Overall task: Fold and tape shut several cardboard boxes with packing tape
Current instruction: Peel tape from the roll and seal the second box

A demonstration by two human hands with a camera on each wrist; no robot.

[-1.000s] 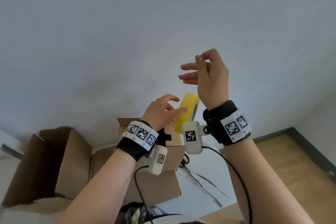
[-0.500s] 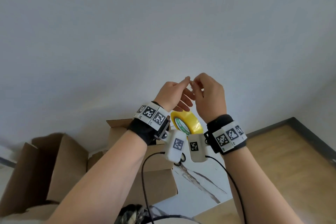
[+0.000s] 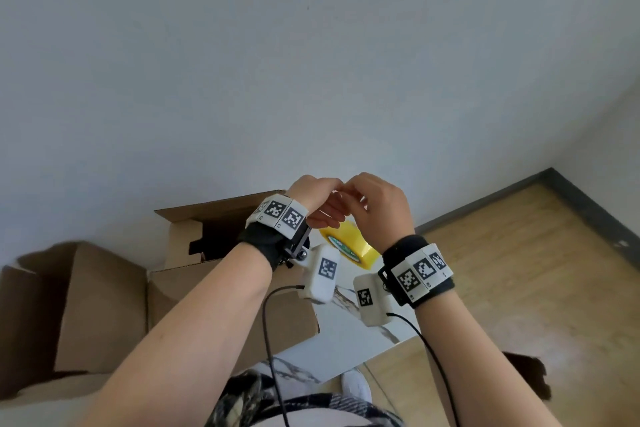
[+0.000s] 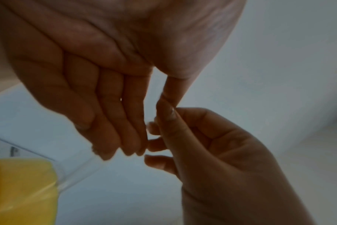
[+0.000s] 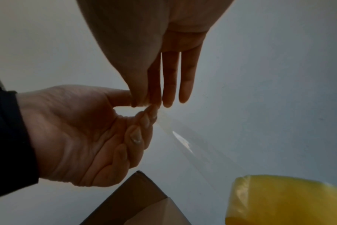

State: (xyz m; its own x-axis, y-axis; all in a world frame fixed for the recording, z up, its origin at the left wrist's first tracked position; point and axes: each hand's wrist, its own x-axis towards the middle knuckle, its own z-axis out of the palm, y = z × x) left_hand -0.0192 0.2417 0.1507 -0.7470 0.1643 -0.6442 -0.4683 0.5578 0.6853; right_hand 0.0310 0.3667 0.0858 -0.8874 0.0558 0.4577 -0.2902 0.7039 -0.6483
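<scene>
Both hands are raised in front of me, fingertips meeting. My left hand (image 3: 327,199) and right hand (image 3: 356,196) pinch the free end of a clear tape strip (image 5: 180,140) between thumb and fingers. The strip runs down to the yellow packing tape roll (image 3: 349,246), which hangs just below the hands, above the table. In the right wrist view my right hand's (image 5: 144,100) other fingers point straight down, while the left hand's fingers (image 5: 138,137) are curled. An open cardboard box (image 3: 207,229) stands behind my left wrist.
A second, larger open cardboard box (image 3: 79,298) sits at the left. The boxes stand on a white marble-pattern table (image 3: 346,340), whose edge is at the right. Wooden floor (image 3: 519,288) and a dark skirting board lie beyond it. A plain white wall is behind.
My right hand, raised apart from the left a second ago, has come down to meet it. Both now pinch the tape end, and the roll hangs below them.
</scene>
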